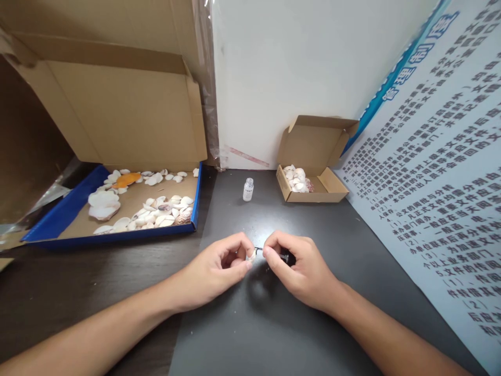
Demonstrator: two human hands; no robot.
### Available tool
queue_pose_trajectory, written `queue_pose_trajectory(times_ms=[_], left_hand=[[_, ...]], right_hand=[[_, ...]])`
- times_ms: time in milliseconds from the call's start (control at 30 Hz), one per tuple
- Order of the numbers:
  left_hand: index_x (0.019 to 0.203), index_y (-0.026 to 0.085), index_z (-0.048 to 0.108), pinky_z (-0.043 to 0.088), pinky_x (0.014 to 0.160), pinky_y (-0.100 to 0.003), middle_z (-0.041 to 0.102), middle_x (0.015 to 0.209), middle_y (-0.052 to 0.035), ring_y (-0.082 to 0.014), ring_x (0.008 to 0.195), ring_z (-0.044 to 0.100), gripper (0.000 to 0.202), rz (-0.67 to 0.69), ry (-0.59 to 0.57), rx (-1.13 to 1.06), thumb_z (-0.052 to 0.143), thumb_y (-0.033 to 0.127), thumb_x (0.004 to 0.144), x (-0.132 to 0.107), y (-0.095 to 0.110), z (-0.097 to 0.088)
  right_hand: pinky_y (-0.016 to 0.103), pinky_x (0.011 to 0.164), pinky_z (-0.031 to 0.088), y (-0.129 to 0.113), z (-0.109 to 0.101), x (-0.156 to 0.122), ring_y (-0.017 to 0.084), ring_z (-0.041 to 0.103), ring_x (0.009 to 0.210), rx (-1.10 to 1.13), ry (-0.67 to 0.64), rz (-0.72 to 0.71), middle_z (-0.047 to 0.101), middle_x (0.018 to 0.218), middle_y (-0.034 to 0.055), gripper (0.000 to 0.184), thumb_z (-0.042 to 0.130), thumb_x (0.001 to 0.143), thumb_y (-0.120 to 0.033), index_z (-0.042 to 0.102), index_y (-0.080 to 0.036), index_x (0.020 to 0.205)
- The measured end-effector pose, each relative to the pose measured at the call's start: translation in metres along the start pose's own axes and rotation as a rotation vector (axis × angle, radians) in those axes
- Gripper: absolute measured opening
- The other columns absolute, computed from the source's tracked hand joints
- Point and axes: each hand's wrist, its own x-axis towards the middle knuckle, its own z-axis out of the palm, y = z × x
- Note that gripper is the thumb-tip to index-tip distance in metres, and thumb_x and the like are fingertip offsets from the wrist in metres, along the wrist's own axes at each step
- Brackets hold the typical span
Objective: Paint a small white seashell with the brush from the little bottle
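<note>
Between the thumb and fingers of my left hand (229, 258) is a small white seashell (252, 256), mostly covered by the fingertips. My right hand (295, 263) pinches a slim tool (259, 250) with a dark, thin front part and a pale, see-through rear end showing past the fingers. The tool's tip points left and meets or nearly meets the shell; the exact contact is hidden. Both hands are close together above the dark grey mat (313, 334). Beyond them a small clear vial (248, 190) with a label stands upright.
At the left lies an open blue-edged cardboard box (195, 201) with many white shells (156, 214) and an orange shell (126, 180). A smaller open cardboard box (317, 197) at the back right holds shells (295, 179). A printed poster (430, 183) borders the right side.
</note>
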Motion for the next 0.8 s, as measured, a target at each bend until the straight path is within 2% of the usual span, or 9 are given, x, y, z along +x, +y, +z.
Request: queue_pose_trajectory(times_ms=[367,567,667,800], left_hand=[[0.09,0.021,0.049,0.027,0.05,-0.022,0.04,0.066,0.0082,-0.0073,0.053,0.032,0.02,0.021,0.094,-0.023,0.056,0.04,0.093,0.0017,-0.001,-0.0004],[0.088,0.021,0.05,0.028,0.053,-0.023,0.039,0.065,0.0084,-0.0079,0.054,0.033,0.018,0.02,0.087,0.002,0.056,0.037,0.093,0.0013,0.0006,-0.0003],[0.087,0.02,0.05,0.028,0.053,-0.023,0.039,0.064,0.0084,-0.0081,0.054,0.032,0.018,0.029,0.097,0.008,0.057,0.036,0.092,0.0016,0.0018,0.0003],[0.088,0.02,0.051,0.027,0.053,-0.022,0.038,0.063,0.0084,-0.0082,0.054,0.032,0.018,0.035,0.108,-0.011,0.057,0.036,0.091,0.002,0.0024,0.0008]], right_hand=[[0.022,0.05,0.03,-0.0022,0.0004,-0.0012,0.008,0.037,0.05,0.012,-0.09,0.032,0.043,0.055,-0.0065,0.019,0.052,0.086,-0.016,0.049,-0.02,0.067],[0.022,0.053,0.032,-0.0006,0.0012,-0.0021,0.009,0.041,0.053,0.014,-0.009,0.017,0.045,0.059,-0.0063,0.016,0.05,0.091,-0.021,0.051,-0.02,0.075],[0.022,0.053,0.032,0.0006,0.0031,-0.0029,0.009,0.041,0.053,0.006,-0.062,0.032,0.045,0.059,-0.0066,0.013,0.051,0.091,-0.022,0.053,-0.02,0.079],[0.022,0.052,0.031,0.0001,0.003,-0.0033,0.009,0.039,0.051,0.01,-0.117,0.064,0.044,0.056,-0.0067,0.015,0.052,0.089,-0.02,0.051,-0.02,0.074]])
